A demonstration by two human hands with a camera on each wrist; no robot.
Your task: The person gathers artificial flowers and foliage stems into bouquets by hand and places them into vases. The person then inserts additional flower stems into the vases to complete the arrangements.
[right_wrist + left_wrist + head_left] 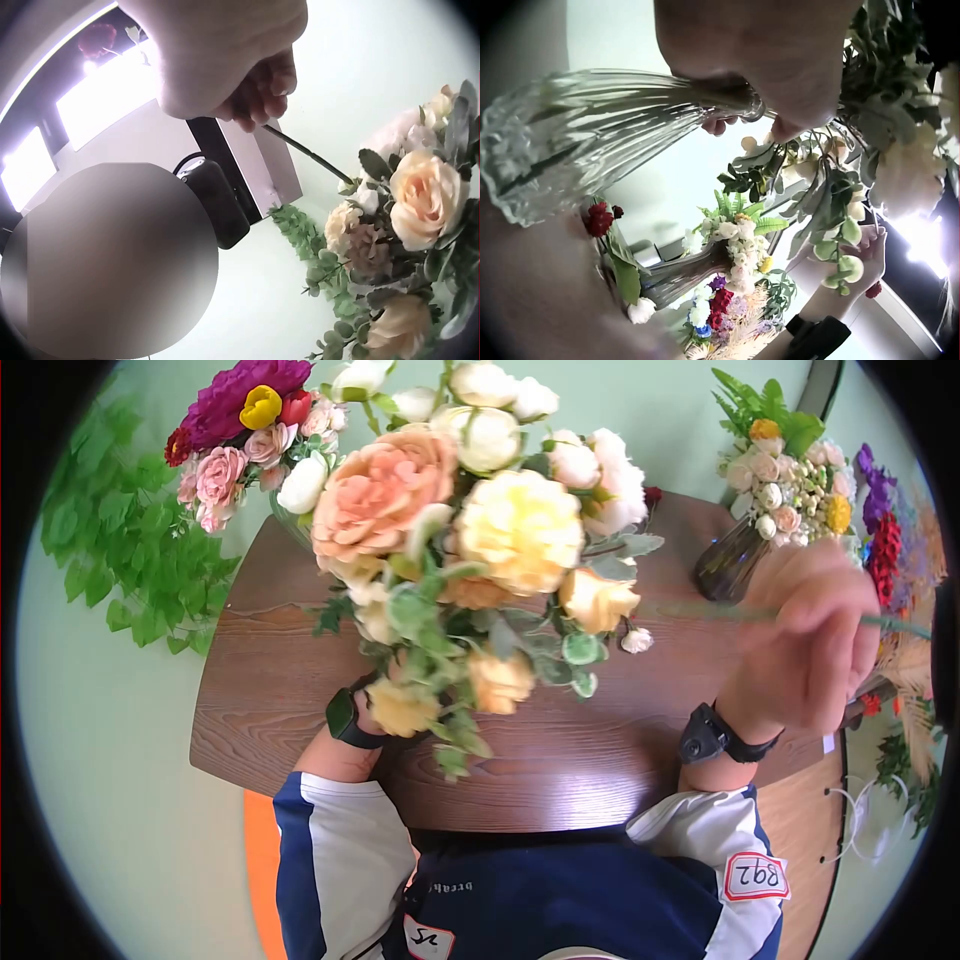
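Note:
My left hand (pixel 757 52) wraps its fingers round the neck of a clear ribbed glass vase (pixel 607 127). In the head view that hand is hidden behind the bouquet (pixel 520 530) of peach, cream and white flowers with grey-green leaves. To the right of the bouquet, my right hand (pixel 815 630) is raised over the table and pinches a thin green flower stem (pixel 311 154). One end of the stem points toward the bouquet; in the right wrist view it overlaps the blooms' edge. A red flower (pixel 874 289) shows just past the right hand.
A dark ribbed vase (pixel 718 568) of white and yellow flowers stands at the table's back right. Pink and purple flowers (pixel 240 445) are at back left. Loose red (pixel 600 219) and white flowers (pixel 641 310) lie on the brown table (pixel 280 690). More flowers (pixel 885 550) crowd the right side.

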